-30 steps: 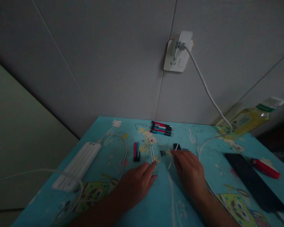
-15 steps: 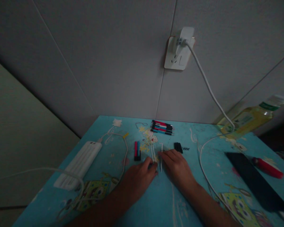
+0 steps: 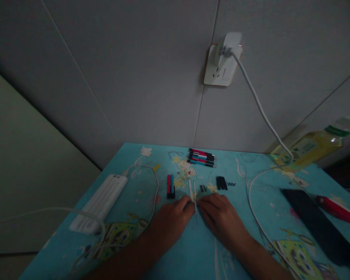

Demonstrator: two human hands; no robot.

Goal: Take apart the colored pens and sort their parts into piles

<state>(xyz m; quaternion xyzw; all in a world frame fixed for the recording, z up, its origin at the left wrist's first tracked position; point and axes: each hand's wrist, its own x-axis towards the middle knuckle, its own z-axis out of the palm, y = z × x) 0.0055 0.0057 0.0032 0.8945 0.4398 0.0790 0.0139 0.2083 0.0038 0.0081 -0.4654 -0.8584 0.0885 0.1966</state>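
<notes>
My left hand (image 3: pixel 175 216) rests on the blue table cover, its fingers curled at the lower part of thin white pen refills (image 3: pixel 195 190). One slim refill stands out past its fingertips, lying lengthwise beside another. My right hand (image 3: pixel 218 212) is just to the right, palm down with its fingers bent together. Its fingertips are close to the nearer refill, and what they hold, if anything, is hidden. Beyond the right hand lie two small dark pieces (image 3: pixel 203 188) and some black grips (image 3: pixel 221 182). Small springs (image 3: pixel 231 184) lie beside the grips.
Red and blue pen barrels (image 3: pixel 170 184) stand left of the refills. Several pens (image 3: pixel 202 157) lie in a row near the wall. A white power strip (image 3: pixel 100 202) with cables is at left. At right are a dark flat board (image 3: pixel 317 223), a red-handled tool (image 3: pixel 335 209) and an oil bottle (image 3: pixel 312 147).
The refill by my right fingertips has moved left, next to the other at my left hand. My right hand has drawn slightly down, uncovering the grips and two small dark pieces.
</notes>
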